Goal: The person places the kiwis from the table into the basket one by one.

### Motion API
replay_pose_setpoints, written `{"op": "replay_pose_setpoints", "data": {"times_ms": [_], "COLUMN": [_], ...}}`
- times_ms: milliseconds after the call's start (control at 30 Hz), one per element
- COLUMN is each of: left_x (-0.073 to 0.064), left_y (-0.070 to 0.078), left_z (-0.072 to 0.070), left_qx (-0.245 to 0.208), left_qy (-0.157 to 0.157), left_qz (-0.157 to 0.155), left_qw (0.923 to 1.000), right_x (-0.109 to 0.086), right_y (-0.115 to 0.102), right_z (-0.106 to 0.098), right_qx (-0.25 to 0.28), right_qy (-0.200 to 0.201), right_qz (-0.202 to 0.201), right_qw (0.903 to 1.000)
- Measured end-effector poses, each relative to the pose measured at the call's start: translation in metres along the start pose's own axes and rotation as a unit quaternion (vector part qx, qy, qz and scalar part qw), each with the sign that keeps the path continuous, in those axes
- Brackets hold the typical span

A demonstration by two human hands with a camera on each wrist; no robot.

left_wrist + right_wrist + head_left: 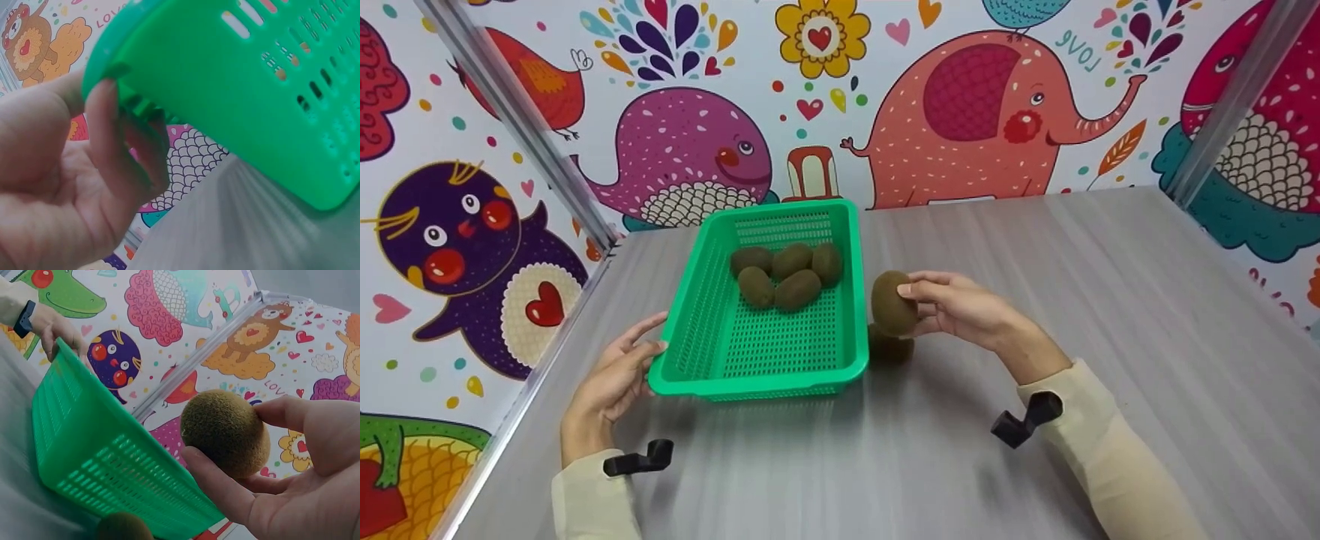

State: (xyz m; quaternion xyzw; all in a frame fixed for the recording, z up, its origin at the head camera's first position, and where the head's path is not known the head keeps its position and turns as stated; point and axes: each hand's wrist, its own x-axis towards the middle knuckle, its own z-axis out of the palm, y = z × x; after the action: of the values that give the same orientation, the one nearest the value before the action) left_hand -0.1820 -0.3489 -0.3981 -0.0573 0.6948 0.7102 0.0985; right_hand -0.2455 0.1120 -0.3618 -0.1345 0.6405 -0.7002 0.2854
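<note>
A green plastic basket [780, 385] with slotted walls stands on the table, and several brown kiwis [798, 290] lie together toward its far end. My left hand [611, 379] grips the basket's rim at the near left corner; the left wrist view shows the fingers bent around the green edge [107, 62]. Beside the basket's right wall, my right hand [960, 307] pinches a kiwi [893, 304] between thumb and fingers, above the table. Another kiwi [891, 346] lies below it, next to the basket, partly hidden by the held one.
The grey table [1005, 465] extends around the basket. Walls printed with cartoon animals [960, 127] close off the back and sides, with metal posts [521, 120] at the corners. A black wrist mount [1027, 418] sits on each sleeve.
</note>
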Motion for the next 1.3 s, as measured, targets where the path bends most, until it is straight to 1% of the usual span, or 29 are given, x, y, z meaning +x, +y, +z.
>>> {"op": "replay_pose_setpoints", "data": {"times_ms": [333, 433, 633, 767, 933, 1100, 1300], "left_x": [0.000, 0.000, -0.001, -0.001, -0.002, -0.001, -0.002], "left_y": [0.000, 0.000, 0.000, 0.000, 0.001, 0.001, -0.001], "left_z": [0.001, 0.001, 0.001, 0.001, 0.000, 0.000, 0.000], "left_qx": [0.000, 0.003, 0.007, 0.009, 0.012, 0.018, 0.011], "left_qy": [-0.002, -0.002, -0.005, -0.009, -0.010, -0.007, -0.008], "left_qz": [-0.008, -0.006, -0.004, -0.002, -0.002, -0.003, 0.000], "left_qw": [1.0000, 1.0000, 1.0000, 0.9999, 0.9999, 0.9998, 0.9999], "right_x": [0.009, 0.015, 0.037, 0.051, 0.063, 0.076, 0.095], "right_y": [-0.028, -0.035, -0.043, -0.047, -0.051, -0.051, -0.045], "right_z": [0.012, 0.018, 0.035, 0.048, 0.063, 0.076, 0.092], "right_qx": [-0.020, -0.018, 0.010, 0.009, -0.015, -0.035, -0.052], "right_qy": [0.005, -0.005, -0.032, -0.043, -0.049, -0.040, -0.029], "right_qz": [-0.009, -0.006, 0.023, 0.031, 0.032, 0.048, 0.066], "right_qw": [0.9997, 0.9998, 0.9992, 0.9986, 0.9982, 0.9975, 0.9960]}}
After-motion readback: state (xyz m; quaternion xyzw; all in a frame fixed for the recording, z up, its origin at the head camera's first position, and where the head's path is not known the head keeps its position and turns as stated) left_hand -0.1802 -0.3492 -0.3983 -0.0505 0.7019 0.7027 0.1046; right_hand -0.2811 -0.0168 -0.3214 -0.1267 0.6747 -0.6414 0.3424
